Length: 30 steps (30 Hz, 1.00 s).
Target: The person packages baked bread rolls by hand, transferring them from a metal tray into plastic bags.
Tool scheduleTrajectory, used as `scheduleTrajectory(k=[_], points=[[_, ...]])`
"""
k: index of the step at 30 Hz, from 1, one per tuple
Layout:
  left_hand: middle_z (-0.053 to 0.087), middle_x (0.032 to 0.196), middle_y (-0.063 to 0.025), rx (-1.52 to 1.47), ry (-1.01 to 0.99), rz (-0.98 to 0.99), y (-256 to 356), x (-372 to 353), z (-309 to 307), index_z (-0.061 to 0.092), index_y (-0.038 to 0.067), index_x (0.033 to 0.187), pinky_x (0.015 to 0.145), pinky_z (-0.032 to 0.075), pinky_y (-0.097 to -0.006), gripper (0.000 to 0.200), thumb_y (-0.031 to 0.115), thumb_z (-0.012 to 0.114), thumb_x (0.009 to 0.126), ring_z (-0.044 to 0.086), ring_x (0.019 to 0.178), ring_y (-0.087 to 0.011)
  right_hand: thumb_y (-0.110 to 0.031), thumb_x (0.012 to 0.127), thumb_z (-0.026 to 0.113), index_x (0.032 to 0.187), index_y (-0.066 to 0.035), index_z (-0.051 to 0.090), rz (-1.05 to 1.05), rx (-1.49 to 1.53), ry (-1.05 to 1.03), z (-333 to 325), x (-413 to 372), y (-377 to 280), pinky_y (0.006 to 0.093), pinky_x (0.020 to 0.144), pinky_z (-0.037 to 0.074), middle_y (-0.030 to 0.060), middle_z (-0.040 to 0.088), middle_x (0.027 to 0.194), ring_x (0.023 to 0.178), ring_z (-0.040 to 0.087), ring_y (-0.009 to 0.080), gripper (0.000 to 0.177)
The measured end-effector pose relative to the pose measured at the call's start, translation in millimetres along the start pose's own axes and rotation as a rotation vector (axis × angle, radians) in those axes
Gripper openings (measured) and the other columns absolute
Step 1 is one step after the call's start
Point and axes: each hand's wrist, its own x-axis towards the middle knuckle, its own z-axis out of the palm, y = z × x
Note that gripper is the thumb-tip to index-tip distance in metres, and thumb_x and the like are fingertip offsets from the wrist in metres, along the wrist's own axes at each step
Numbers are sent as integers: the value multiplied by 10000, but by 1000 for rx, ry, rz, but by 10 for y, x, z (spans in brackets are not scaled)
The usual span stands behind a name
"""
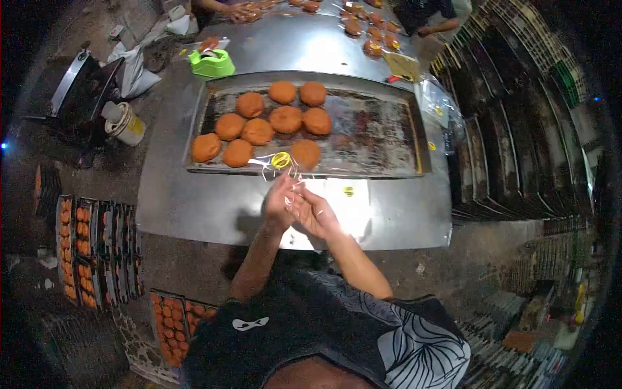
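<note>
My left hand [280, 205] and my right hand [316, 214] meet just in front of the tray's near edge. Between their fingers is a clear plastic bag [280, 160] with a yellow printed mark; its glossy film sticks out over the tray edge. The left fingers are pinched together on it, and the right fingers curl around its lower part. Right beyond the bag lies a round brown bun [305, 154] on the metal tray [382, 135]. Several more buns [286, 119] fill the tray's left half. Another clear bag [348, 191] with a yellow mark lies flat near my right hand.
A green tape dispenser [212, 63] stands behind the tray on the metal table [168, 201]. Bagged buns [372, 47] lie at the far side, where two other people work. Plastic bags [440, 107] lie at right, beside racks [512, 142]. Bun trays [172, 324] stand low left.
</note>
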Motion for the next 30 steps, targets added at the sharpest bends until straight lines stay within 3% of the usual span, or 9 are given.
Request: scheduleTrajectory(k=[3,7,12,14,18,21,24,29,30], points=[[520,803,-84,-47,201,326,366,181,-659,444,34,1057,745,430,-358,286,245,372,878,527,783,-198,-319,832,462,1085,6,453,-477,-1596,165,232,577,-442,376,830,407,150,564,969,946,531,283,411],[475,1017,-94,-240,454,410,1074,104,-918,434,65,1047,889,369,-461,269,210,457,823,465,991,-221,-306,661,687,896,-6,471,-475,-1943,633,-543,1389,-810,345,745,434,132,558,797,820,543,228,438],[289,1263,-104,-487,376,500,1363,144,-888,276,62,1226,978,256,-484,493,216,424,782,306,1175,-253,-233,481,819,828,-53,415,-566,-1097,445,326,821,-597,285,656,455,78,526,778,742,530,154,563],[217,1314,-153,-464,274,499,1186,303,-674,158,58,1293,976,269,-456,566,213,377,794,280,1195,-289,-217,484,817,866,-54,425,-778,-1410,479,817,759,-284,297,747,415,44,496,851,838,491,137,570],[310,1261,-190,260,122,863,584,569,-540,160,13,1274,939,320,-407,547,264,378,841,358,1134,-324,-187,546,782,1149,0,387,-920,-1158,574,1051,653,-128,305,829,402,149,514,1038,988,493,218,745],[406,1182,-178,969,-206,603,711,432,-535,246,-25,1232,890,360,-394,520,267,400,830,439,1056,-301,-196,593,761,1222,24,342,-797,-1263,638,983,324,-49,306,795,439,155,589,918,879,568,232,787],[463,1094,-106,157,-140,38,454,143,57,374,-14,1157,854,384,-337,439,263,392,817,463,997,-181,-166,612,747,1249,20,295,-843,-969,747,1028,301,-199,292,813,426,199,520,1050,947,519,213,803],[350,1240,-101,-286,-625,-87,316,220,26,244,46,1269,962,284,-335,567,325,446,819,352,1140,-195,-120,638,721,1314,1,102,-864,-806,590,847,72,-176,311,888,369,241,300,1260,1195,292,240,925],[335,1252,-100,2,-524,65,212,240,22,232,51,1275,964,283,-345,591,359,451,820,340,1149,-203,-128,661,702,1311,-6,141,-836,-851,613,744,15,-151,293,873,384,236,286,1271,1210,266,242,867]])
